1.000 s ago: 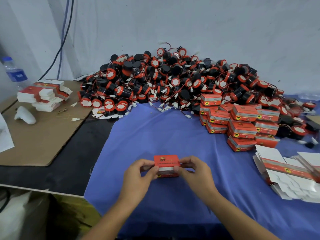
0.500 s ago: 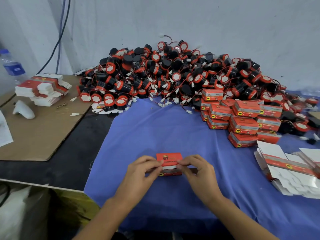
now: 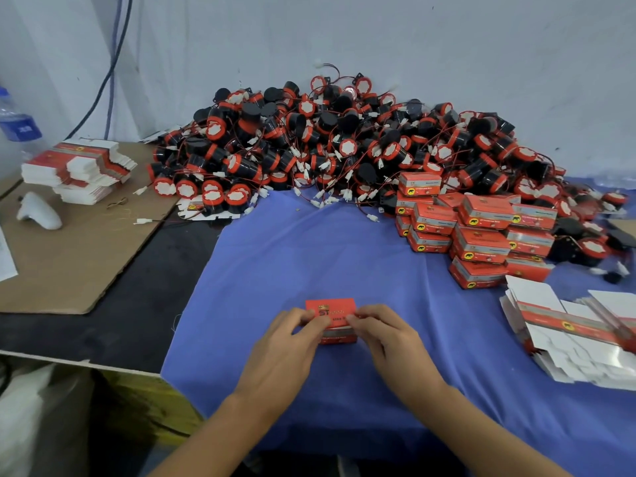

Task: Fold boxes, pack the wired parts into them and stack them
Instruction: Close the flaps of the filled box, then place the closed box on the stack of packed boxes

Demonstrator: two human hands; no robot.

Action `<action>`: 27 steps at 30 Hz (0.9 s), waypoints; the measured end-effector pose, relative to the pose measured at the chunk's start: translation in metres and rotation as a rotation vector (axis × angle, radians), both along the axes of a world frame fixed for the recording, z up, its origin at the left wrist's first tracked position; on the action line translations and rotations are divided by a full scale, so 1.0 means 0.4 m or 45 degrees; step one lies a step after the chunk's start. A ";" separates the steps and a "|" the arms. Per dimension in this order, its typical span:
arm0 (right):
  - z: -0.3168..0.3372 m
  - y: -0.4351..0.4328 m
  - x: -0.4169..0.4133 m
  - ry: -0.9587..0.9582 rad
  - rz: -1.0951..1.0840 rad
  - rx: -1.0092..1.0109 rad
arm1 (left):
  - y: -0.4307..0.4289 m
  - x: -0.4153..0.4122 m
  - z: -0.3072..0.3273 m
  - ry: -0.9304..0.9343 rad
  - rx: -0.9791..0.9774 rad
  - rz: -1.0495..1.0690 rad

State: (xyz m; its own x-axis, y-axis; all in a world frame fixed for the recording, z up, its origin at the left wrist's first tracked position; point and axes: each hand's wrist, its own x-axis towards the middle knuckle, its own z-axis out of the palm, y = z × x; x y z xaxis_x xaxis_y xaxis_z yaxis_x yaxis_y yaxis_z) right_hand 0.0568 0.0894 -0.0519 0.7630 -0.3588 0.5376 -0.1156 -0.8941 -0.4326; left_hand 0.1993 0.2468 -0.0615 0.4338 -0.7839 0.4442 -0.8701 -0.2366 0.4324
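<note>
A small red box (image 3: 333,313) rests on the blue cloth (image 3: 309,256) near the front edge. My left hand (image 3: 287,346) pinches its left side and my right hand (image 3: 389,339) pinches its right side, fingertips meeting on the lid. Behind lies a large heap of black-and-red wired parts (image 3: 344,146) with white connectors. A stack of closed red boxes (image 3: 478,232) stands at the right. Flat unfolded box blanks (image 3: 578,335) lie at the far right.
A second pile of flat blanks (image 3: 79,170) sits on brown cardboard (image 3: 69,256) at the left, beside a white object (image 3: 38,211) and a water bottle (image 3: 17,125). A dark cable (image 3: 110,70) hangs down the wall. The table edge drops off at lower left.
Both hands with the box have shifted slightly lower and nearer to me. The fingertips have moved closer together on top of the box.
</note>
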 end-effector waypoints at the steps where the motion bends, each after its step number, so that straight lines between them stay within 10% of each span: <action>1: -0.002 0.003 0.000 -0.006 -0.020 -0.029 | 0.000 -0.001 -0.004 -0.010 0.035 0.000; 9: -0.027 0.031 0.004 0.010 -0.137 -0.065 | -0.022 -0.045 0.016 -0.133 0.062 -0.002; 22: 0.034 0.093 0.023 -0.171 -0.348 0.752 | -0.093 -0.078 0.014 1.168 -0.632 0.238; 27: 0.134 -0.031 0.025 -0.324 -0.410 0.924 | -0.278 -0.073 0.148 1.069 -0.698 0.199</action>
State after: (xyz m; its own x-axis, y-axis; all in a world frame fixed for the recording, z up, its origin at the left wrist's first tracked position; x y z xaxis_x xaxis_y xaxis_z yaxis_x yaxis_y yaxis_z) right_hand 0.0669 0.0772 0.0018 0.4502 -0.8626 0.2309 -0.1392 -0.3232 -0.9361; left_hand 0.1702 0.1354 -0.0022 0.8512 -0.4717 0.2300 -0.2114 0.0929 0.9730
